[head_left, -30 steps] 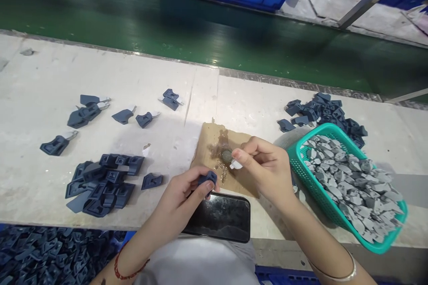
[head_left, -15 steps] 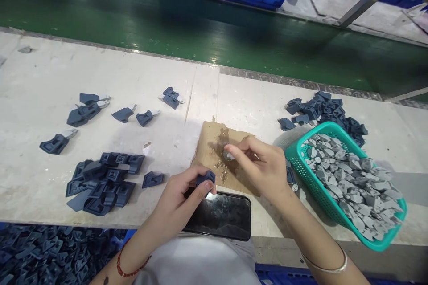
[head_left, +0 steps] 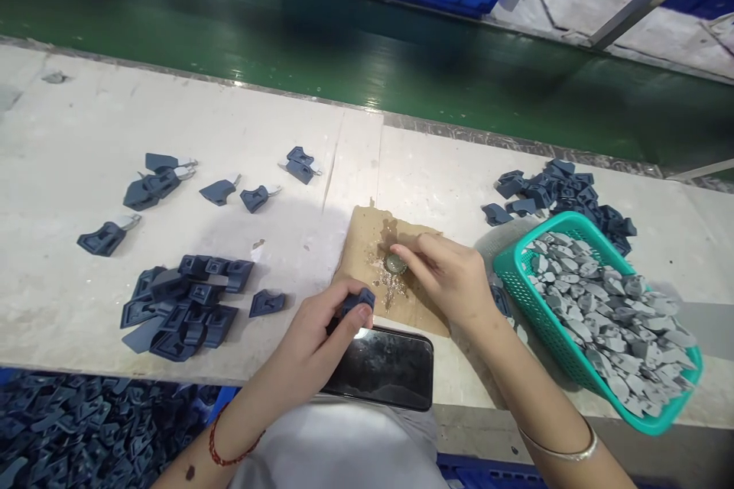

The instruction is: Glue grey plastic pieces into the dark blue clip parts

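Observation:
My left hand [head_left: 329, 321] is closed around a dark blue plastic part [head_left: 360, 299], pinched between thumb and fingers above the near edge of the brown cardboard [head_left: 358, 244]. On that cardboard, among wet stains, sits a small round cap-like dish [head_left: 394, 264] with what looks like clear liquid. My right hand [head_left: 450, 267] is over the cardboard, its thumb tip at the rim of the dish and the fingers curled in a pinch. Whatever the right fingers hold, if anything, is hidden. A black phone [head_left: 384, 370] lies just below my left hand.
A green basket [head_left: 510, 275] of grey pointed pieces [head_left: 608, 313] stands right, with a heap of blue parts [head_left: 567, 191] behind it. More blue parts [head_left: 183, 306] lie left, several with light grey pieces attached. A bin of blue parts [head_left: 86, 428] sits lower left; a green strip [head_left: 229, 38] runs behind.
My right hand has shifted slightly, and the round dish now shows more clearly beside the thumb. My left hand keeps its hold on the blue part. The whole view has shifted a little.

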Demonstrator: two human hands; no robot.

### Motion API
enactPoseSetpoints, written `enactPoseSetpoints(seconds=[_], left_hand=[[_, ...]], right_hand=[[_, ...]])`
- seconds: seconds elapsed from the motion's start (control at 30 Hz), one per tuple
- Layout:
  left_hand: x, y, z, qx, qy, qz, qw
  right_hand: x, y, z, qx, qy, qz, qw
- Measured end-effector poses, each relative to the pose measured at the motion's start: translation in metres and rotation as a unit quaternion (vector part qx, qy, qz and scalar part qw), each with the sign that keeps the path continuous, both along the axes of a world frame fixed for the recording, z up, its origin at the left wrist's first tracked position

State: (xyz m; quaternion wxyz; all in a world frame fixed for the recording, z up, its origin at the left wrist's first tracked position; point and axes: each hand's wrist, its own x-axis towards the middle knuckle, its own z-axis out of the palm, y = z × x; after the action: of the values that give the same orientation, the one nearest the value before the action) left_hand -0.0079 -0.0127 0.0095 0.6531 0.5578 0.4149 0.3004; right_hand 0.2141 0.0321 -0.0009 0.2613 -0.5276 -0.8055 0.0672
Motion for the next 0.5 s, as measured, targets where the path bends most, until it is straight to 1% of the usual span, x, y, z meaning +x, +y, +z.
enactPoseSetpoints(seconds=[0.1,0.17,0.27,0.37,0.43,0.5], left_hand=[[0.002,0.0,0.001,-0.003,0.003,0.003,1.0],[0.002,0.0,0.002,-0.002,0.004,0.005,1.0],[0.002,0.0,0.003,-0.004,0.01,0.01,1.0],[0.002,0.0,0.003,-0.003,0.011,0.011,1.0],[0.002,0.0,0.003,0.007,0.009,0.007,1.0],[0.002,0.0,0.002,0.016,0.009,0.003,1.0]], right_hand=[[0.0,0.0,0.0,-0.004,-0.002,0.004,1.0],[0.0,0.0,0.0,-0.013,0.014,0.001,1.0],[-0.001,-0.001,0.004,-0.055,0.097,-0.044,0.993],[-0.007,-0.004,0.011,-0.12,0.227,-0.098,0.962],[-0.014,-0.006,0.016,-0.155,0.304,-0.106,0.934],[-0.022,-0.008,0.021,-0.181,0.352,-0.094,0.913]])
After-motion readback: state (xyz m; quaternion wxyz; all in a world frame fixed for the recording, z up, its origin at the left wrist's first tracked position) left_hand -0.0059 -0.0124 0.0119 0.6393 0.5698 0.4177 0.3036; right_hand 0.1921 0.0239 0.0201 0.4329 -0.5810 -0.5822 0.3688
